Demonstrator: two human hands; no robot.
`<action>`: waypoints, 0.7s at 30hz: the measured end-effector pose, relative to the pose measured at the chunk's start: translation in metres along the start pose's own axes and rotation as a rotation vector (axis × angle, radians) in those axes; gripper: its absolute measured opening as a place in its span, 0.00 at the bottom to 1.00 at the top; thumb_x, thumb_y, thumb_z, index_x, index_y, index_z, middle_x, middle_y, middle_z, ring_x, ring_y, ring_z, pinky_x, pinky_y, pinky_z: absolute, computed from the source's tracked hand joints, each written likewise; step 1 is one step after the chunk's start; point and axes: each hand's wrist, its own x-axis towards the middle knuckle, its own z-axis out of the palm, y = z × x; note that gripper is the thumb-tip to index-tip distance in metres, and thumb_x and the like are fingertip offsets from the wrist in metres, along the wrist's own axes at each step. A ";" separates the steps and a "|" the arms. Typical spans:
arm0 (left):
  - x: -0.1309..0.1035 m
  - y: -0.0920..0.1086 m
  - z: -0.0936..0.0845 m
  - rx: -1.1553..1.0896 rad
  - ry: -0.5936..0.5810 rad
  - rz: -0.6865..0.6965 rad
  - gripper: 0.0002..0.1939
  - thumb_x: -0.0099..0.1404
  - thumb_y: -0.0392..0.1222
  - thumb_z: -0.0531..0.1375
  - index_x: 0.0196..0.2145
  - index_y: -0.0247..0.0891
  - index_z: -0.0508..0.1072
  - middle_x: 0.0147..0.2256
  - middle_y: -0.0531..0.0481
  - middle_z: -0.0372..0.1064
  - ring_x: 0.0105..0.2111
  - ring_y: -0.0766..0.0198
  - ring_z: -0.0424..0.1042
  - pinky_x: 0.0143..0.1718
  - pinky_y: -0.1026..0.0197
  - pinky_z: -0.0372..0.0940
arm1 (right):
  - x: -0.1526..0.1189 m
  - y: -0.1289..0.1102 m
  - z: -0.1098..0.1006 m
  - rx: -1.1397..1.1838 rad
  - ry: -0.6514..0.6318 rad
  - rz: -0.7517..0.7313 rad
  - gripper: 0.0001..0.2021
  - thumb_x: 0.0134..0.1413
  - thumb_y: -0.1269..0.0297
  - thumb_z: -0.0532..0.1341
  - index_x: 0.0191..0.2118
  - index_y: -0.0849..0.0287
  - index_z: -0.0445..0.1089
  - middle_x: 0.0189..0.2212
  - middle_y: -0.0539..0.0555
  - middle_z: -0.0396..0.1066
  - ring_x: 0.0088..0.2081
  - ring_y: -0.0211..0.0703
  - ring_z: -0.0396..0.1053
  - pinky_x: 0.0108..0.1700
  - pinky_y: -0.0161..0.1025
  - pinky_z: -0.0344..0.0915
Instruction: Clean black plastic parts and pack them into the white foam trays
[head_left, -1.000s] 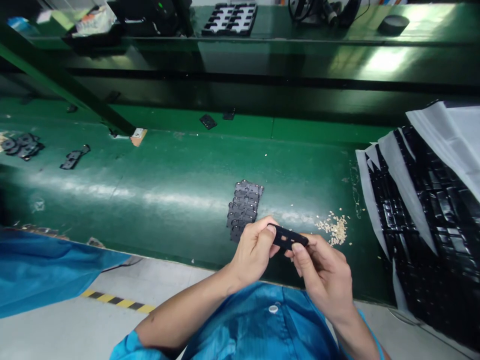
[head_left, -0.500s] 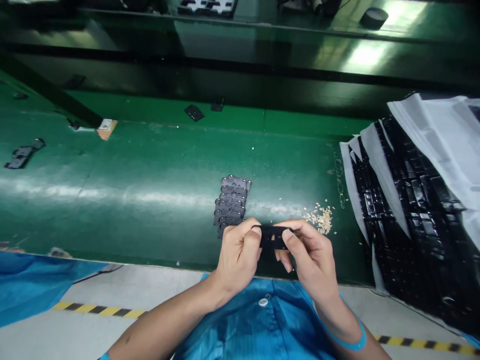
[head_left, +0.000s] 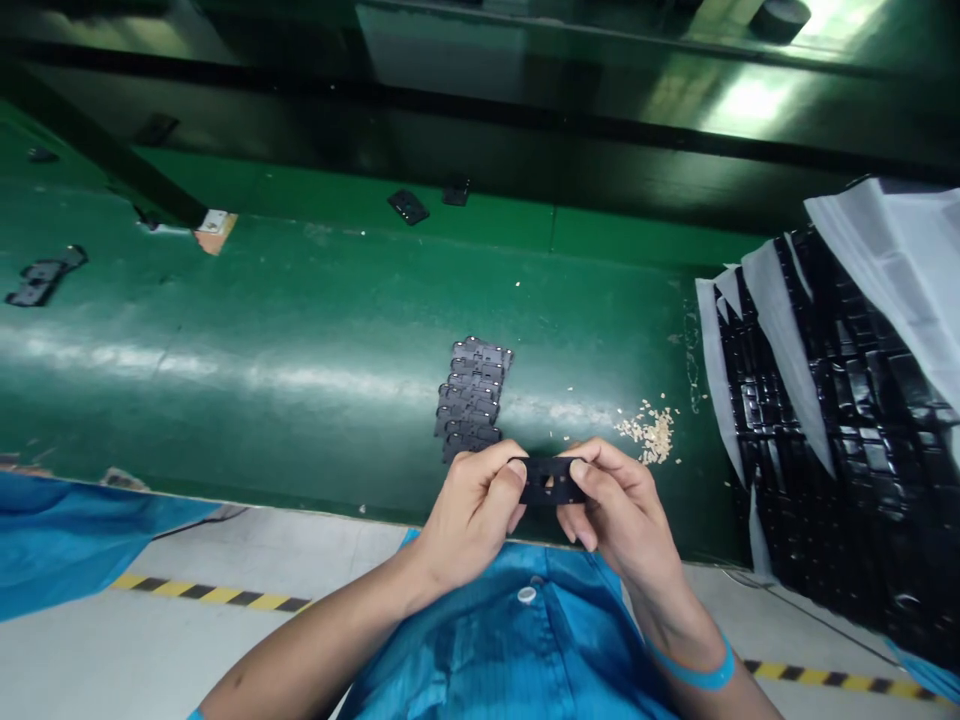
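A flat black plastic part [head_left: 549, 482] with a small opening in its middle is held level between both hands, above the bench's near edge. My left hand [head_left: 480, 505] pinches its left end with thumb and bent fingers. At the other end, my right hand [head_left: 619, 500] grips it the same way, thumb on top. Just beyond my left hand lies an overlapping row of similar dark plastic parts [head_left: 472, 395]. A scatter of small pale chips [head_left: 654, 435] lies on the bench beyond my right hand.
On the right, black parts in rows [head_left: 840, 400] lie with white sheets [head_left: 892, 250] among them. The green bench [head_left: 262, 320] has a post [head_left: 150, 180] at left. Loose dark parts [head_left: 45, 278] lie far left, and two more [head_left: 409, 207] towards the back.
The view has shifted slightly, so the bench items appear a little higher and mostly further right. Both hands keep hold of the black part, which now shows its face more squarely.
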 end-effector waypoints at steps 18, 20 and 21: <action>-0.017 -0.002 -0.021 -0.320 -0.074 -0.346 0.14 0.73 0.47 0.52 0.29 0.41 0.61 0.17 0.59 0.63 0.14 0.72 0.56 0.17 0.68 0.51 | -0.001 0.001 0.017 -0.112 -0.052 0.169 0.10 0.69 0.58 0.61 0.39 0.59 0.74 0.13 0.44 0.69 0.13 0.33 0.63 0.23 0.33 0.63; -0.017 -0.006 -0.024 -0.252 -0.034 -0.309 0.14 0.72 0.44 0.52 0.28 0.40 0.63 0.17 0.58 0.63 0.16 0.71 0.57 0.20 0.67 0.53 | -0.001 0.004 0.019 -0.200 -0.043 0.155 0.11 0.71 0.58 0.61 0.40 0.59 0.74 0.13 0.44 0.69 0.13 0.33 0.63 0.24 0.32 0.62; -0.017 -0.008 -0.025 -0.209 -0.008 -0.286 0.14 0.72 0.42 0.51 0.27 0.39 0.64 0.18 0.58 0.62 0.18 0.71 0.57 0.21 0.67 0.54 | 0.000 0.006 0.022 -0.249 -0.041 0.140 0.11 0.71 0.58 0.61 0.39 0.59 0.74 0.14 0.44 0.69 0.14 0.33 0.64 0.23 0.32 0.61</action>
